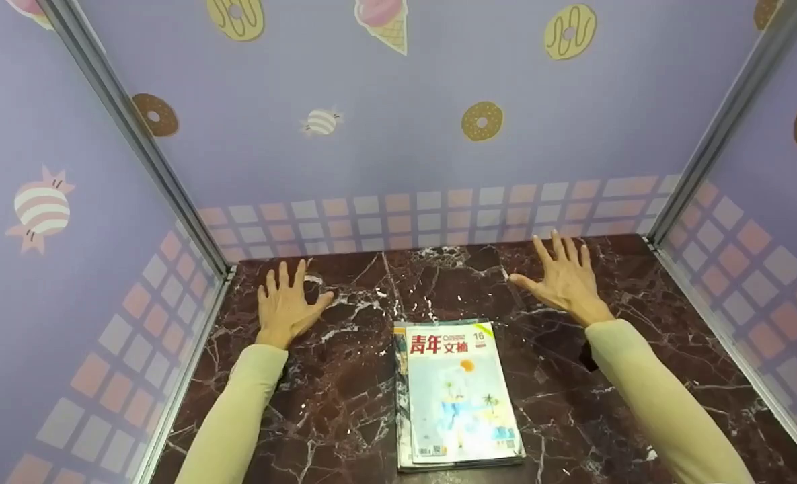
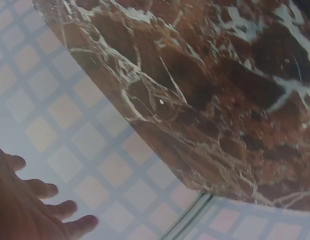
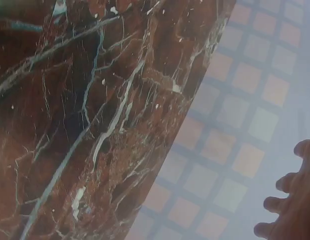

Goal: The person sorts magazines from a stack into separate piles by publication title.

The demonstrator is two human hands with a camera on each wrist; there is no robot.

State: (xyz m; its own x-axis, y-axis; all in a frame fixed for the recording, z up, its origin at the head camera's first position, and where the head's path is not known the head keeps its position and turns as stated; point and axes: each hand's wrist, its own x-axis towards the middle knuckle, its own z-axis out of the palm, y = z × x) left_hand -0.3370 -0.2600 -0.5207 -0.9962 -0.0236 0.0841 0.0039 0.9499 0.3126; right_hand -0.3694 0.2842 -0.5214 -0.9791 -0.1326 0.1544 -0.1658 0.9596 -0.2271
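A short stack of magazines lies at the near middle of the table, its top cover white and pale blue with red Chinese lettering, palm trees and an orange sun. Beyond its left side my left hand is held with fingers spread and nothing in it. To the far right, my right hand is spread the same way, also holding nothing. The left wrist view has the left hand at its lower left corner; the right hand shows at the right edge of the right wrist view.
The dark red marble table has white veins. Purple panels with donut and candy pictures and a checked band wall it in at the back and both sides. Grey metal posts stand at the corners.
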